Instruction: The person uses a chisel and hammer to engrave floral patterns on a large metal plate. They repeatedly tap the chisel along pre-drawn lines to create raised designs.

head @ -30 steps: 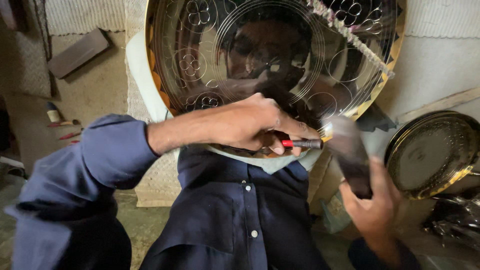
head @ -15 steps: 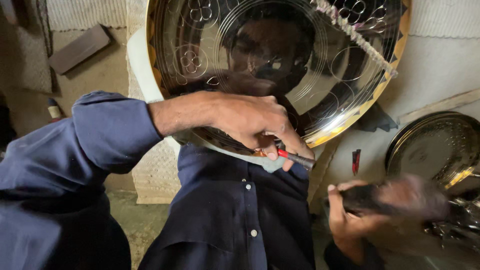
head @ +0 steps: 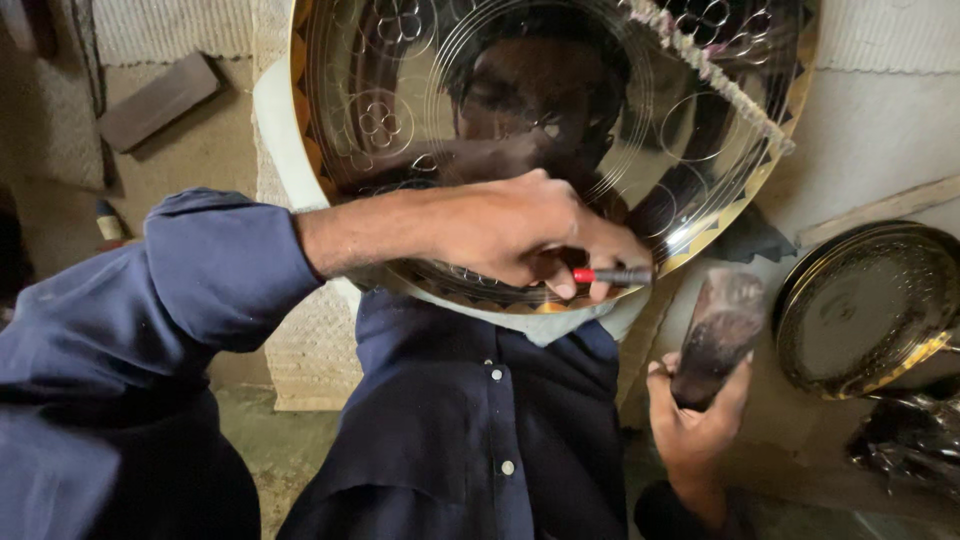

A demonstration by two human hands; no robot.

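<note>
A large shiny round metal tray (head: 400, 120) with engraved circles and flower marks and a gold patterned rim leans against my lap. My left hand (head: 520, 235) rests on its lower rim and grips a thin chisel with a red band (head: 610, 275), its tip against the rim. My right hand (head: 690, 420) is lower right, off the tray, closed around the dark head and handle of a hammer (head: 718, 335) held upright.
A second round engraved metal tray (head: 865, 310) lies at the right on the floor. A dark flat block (head: 155, 100) lies upper left on the woven mat. Crumpled dark plastic (head: 910, 440) sits at lower right. A white cushion edge (head: 280, 130) backs the big tray.
The hammer struck near the chisel a second ago, then dropped away to the lower right; now it is rising again. My left hand and chisel stayed on the rim.
</note>
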